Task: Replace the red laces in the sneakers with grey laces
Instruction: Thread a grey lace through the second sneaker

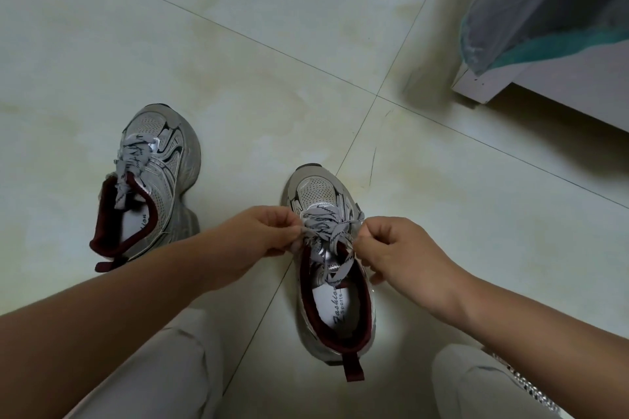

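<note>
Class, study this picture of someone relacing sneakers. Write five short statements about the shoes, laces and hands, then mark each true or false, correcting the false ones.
1. Both hands pinch the grey lace on the near sneaker. True: the left hand and right hand each hold a part of it.
2. The far sneaker still has red laces. False: its laces are grey.
3. Both sneakers stand on a tiled floor. True.
4. The sneakers touch each other. False: they stand apart, with bare floor between them.
5. The sneaker linings are blue. False: they are dark red.
</note>
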Demonstrator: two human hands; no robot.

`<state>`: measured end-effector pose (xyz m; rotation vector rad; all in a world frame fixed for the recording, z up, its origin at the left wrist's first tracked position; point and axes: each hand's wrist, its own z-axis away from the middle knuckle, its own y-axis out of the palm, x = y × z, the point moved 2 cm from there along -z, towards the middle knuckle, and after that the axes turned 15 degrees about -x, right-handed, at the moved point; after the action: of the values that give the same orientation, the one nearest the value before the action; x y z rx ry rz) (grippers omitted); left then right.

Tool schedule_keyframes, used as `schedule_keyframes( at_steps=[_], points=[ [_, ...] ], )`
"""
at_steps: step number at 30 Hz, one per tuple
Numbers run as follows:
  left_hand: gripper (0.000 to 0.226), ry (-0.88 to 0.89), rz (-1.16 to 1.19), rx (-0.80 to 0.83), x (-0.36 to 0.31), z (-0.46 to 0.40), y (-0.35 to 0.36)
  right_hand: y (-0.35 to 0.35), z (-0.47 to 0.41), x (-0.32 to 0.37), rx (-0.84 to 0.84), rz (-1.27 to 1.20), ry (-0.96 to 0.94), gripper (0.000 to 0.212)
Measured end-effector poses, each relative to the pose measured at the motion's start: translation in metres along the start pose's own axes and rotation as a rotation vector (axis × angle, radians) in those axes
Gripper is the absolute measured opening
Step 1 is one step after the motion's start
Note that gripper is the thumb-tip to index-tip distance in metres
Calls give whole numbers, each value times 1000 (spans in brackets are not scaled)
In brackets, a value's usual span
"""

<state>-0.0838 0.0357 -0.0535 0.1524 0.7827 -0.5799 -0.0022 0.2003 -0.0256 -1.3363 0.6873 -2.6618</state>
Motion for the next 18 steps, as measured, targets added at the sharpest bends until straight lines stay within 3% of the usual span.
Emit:
schedule_keyframes(
  at_steps=[4, 6, 8, 10, 13, 16, 18],
  points=[
    [28, -267, 389, 12, 2, -1, 6, -1, 1, 6, -72, -44, -50, 21],
    [17, -325, 445, 40, 2, 1, 5, -2, 4, 9, -131, -4, -141, 22],
    [8, -272, 328, 11, 2, 3, 3, -5, 6, 13, -185, 47, -253, 21],
    [24, -181, 197, -91, 5, 3, 1, -6, 7, 15, -215, 65, -326, 22],
    [29, -114, 125, -197, 5, 4, -2, -8, 4, 18, -224, 93, -308, 19],
    [22, -19, -29, -213, 4, 7, -4, -13, -2, 21, -187, 479, -349, 3],
    [18, 43, -111, -211, 3, 9, -3, -14, -2, 25, -211, 611, -470, 13]
  ],
)
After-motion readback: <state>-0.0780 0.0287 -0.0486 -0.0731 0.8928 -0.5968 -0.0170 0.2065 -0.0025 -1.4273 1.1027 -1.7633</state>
